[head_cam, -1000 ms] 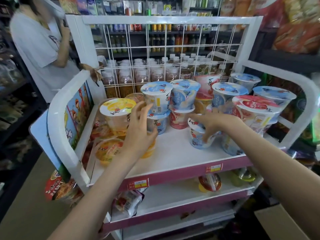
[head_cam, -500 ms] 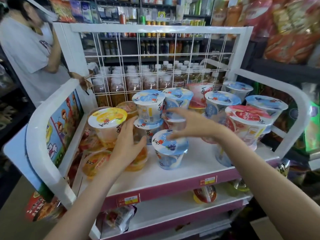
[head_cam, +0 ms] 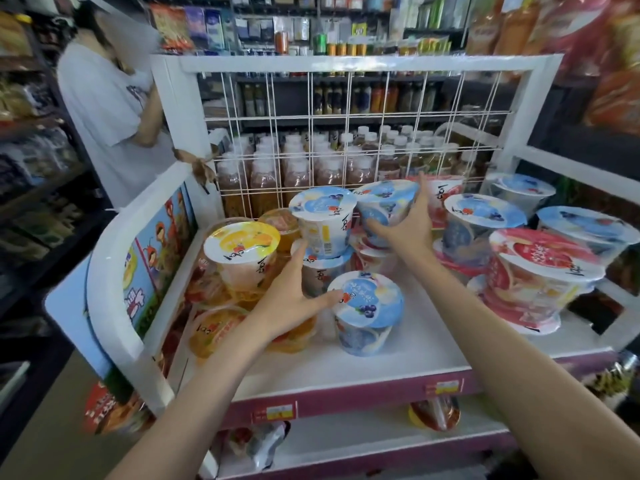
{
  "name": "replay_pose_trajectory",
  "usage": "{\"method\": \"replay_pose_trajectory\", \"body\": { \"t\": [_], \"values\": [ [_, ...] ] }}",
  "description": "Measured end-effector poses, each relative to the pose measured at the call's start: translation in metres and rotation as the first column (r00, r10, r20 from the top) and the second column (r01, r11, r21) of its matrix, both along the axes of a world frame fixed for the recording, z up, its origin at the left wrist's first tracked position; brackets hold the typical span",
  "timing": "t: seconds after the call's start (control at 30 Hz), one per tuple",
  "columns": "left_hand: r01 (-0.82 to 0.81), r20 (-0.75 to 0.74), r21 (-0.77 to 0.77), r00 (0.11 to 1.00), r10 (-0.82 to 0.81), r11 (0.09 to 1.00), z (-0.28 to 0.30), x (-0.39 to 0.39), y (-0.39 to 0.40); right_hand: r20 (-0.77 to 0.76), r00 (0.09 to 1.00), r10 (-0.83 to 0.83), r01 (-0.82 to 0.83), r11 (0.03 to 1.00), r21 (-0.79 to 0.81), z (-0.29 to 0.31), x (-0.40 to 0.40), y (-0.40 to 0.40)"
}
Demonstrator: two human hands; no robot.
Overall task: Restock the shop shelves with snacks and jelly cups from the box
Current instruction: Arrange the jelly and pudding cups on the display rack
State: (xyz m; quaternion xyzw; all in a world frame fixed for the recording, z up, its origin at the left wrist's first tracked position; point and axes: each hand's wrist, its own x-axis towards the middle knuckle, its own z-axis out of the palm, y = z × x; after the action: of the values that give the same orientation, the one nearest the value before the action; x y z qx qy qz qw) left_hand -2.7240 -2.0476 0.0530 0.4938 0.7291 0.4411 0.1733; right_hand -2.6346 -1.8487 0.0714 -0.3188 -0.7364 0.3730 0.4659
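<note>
Jelly cups crowd the white top shelf (head_cam: 398,362) of a display rack. My right hand (head_cam: 405,226) grips a blue-lidded cup (head_cam: 388,195) stacked at the back middle, fingers curled round its side. My left hand (head_cam: 287,299) reaches between the stacks with spread fingers, its thumb touching a single blue-lidded cup (head_cam: 367,310) standing at the front, fingers against the lower cup (head_cam: 320,275) of a blue stack. A yellow-lidded cup (head_cam: 242,251) sits on orange cups at the left. Red-lidded cups (head_cam: 540,271) are stacked at the right.
A white wire grid (head_cam: 346,133) backs the shelf, with bottled drinks (head_cam: 311,168) behind it. A curved white side rail (head_cam: 114,271) bounds the left. Lower shelves (head_cam: 346,441) hold a few snack packets. A person in a white shirt (head_cam: 104,112) stands at the back left.
My right hand let go of the front blue cup, rose to the back and took hold of the stacked blue cup. My left hand shifted right, against the front cup.
</note>
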Motion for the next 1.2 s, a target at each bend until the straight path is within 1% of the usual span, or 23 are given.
{"method": "replay_pose_trajectory", "body": {
  "t": [0.1,0.17,0.23,0.3,0.37,0.47,0.57,0.6,0.7,0.77,0.87,0.93,0.97,1.0,1.07,1.13,1.2],
  "values": [
    [0.011,-0.024,-0.094,1.000,-0.013,0.996,-0.007,-0.001,0.002,-0.005,1.000,-0.001,0.002,0.983,0.182,0.014,0.025,-0.014],
    [0.018,-0.052,-0.114,0.998,-0.024,0.993,-0.012,0.003,0.004,0.002,1.000,0.018,-0.018,0.977,0.212,0.023,0.045,-0.024],
    [0.016,-0.064,-0.106,0.998,-0.023,0.994,-0.014,0.006,0.005,0.007,0.997,0.075,-0.076,0.984,0.164,0.027,0.064,-0.033],
    [-0.001,-0.093,-0.121,0.996,-0.010,0.993,-0.017,0.005,0.008,0.006,0.983,0.185,-0.185,0.982,0.042,0.020,0.078,-0.046],
    [-0.003,-0.103,-0.127,0.995,-0.010,0.992,-0.019,0.004,0.008,0.012,0.956,0.293,-0.291,0.953,-0.085,0.004,0.086,-0.063],
    [0.008,-0.104,-0.068,0.994,-0.015,0.998,-0.018,0.001,0.004,0.030,0.954,0.299,-0.291,0.944,-0.152,-0.015,0.084,-0.081],
    [-0.007,-0.051,0.025,0.999,0.009,1.000,-0.013,-0.011,0.000,0.040,0.955,0.293,-0.280,0.939,-0.201,-0.020,0.075,-0.087],
    [-0.016,-0.063,0.044,0.998,0.019,0.999,-0.011,-0.013,-0.002,0.057,0.954,0.294,-0.278,0.941,-0.194,-0.022,0.071,-0.089],
    [-0.039,-0.168,0.102,0.984,0.056,0.994,-0.007,-0.009,-0.006,0.060,0.955,0.289,-0.273,0.943,-0.189,-0.032,0.059,-0.097],
    [-0.025,-0.186,0.154,0.981,0.053,0.988,-0.009,-0.005,-0.010,0.055,0.969,0.243,-0.230,0.958,-0.173,-0.038,0.052,-0.100],
    [-0.016,-0.210,0.285,0.975,0.079,0.958,-0.011,0.003,-0.020,0.060,0.976,0.211,-0.199,0.966,-0.164,-0.039,0.050,-0.102],
    [-0.023,-0.236,0.409,0.963,0.130,0.912,-0.012,0.016,-0.026,0.063,0.972,0.226,-0.212,0.961,-0.176,-0.038,0.058,-0.105],
    [-0.041,-0.235,0.460,0.958,0.166,0.887,-0.012,0.023,-0.028,0.070,0.974,0.216,-0.204,0.968,-0.148,-0.035,0.064,-0.106],
    [-0.054,-0.241,0.496,0.950,0.197,0.867,-0.012,0.030,-0.030,0.085,0.979,0.186,-0.179,0.980,-0.085,-0.032,0.071,-0.108],
    [-0.052,-0.285,0.546,0.927,0.243,0.836,-0.013,0.043,-0.030,0.086,0.990,0.116,-0.125,0.986,0.110,-0.022,0.092,-0.110],
    [-0.013,-0.344,0.574,0.904,0.255,0.819,-0.014,0.058,-0.024,0.055,0.997,0.054,-0.067,0.956,0.285,-0.007,0.116,-0.107],
    [0.039,-0.382,0.569,0.897,0.222,0.822,-0.014,0.076,-0.012,0.034,0.999,-0.023,0.007,0.913,0.407,0.010,0.140,-0.097]
  ]
}}
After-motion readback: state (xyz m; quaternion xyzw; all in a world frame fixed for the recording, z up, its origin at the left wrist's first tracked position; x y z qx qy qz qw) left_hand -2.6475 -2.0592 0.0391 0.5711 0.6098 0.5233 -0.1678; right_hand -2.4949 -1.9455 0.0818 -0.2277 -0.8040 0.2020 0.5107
